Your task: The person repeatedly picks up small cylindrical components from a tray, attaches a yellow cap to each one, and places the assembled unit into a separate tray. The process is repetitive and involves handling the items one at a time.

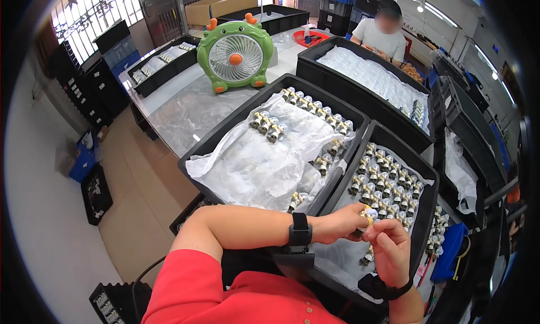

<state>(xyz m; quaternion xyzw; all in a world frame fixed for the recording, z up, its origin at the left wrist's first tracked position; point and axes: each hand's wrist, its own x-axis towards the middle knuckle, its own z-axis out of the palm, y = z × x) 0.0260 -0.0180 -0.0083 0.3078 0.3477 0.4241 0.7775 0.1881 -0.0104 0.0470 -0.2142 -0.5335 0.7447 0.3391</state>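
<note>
Above the right-hand black tray [423,234], my left hand [339,224] is closed around a small figurine [369,212] with a yellow and whitish top. My right hand [392,250] meets it from the right, its thumb and fingertips pinched together at the figurine's lower end. What the right fingertips pinch is too small to make out. Beneath my hands, rows of small figurines [387,183] with clear domed tops and dark bases stand on a white liner in the tray. Wristbands circle both my wrists.
Left of it, another black tray [225,137] holds similar figurines on crumpled white sheeting. A green animal-shaped fan [235,59] stands on the table beyond. Farther back are a large black tray [360,71] with bubbly plastic and a seated person [382,34]. A blue bin [450,251] is at right.
</note>
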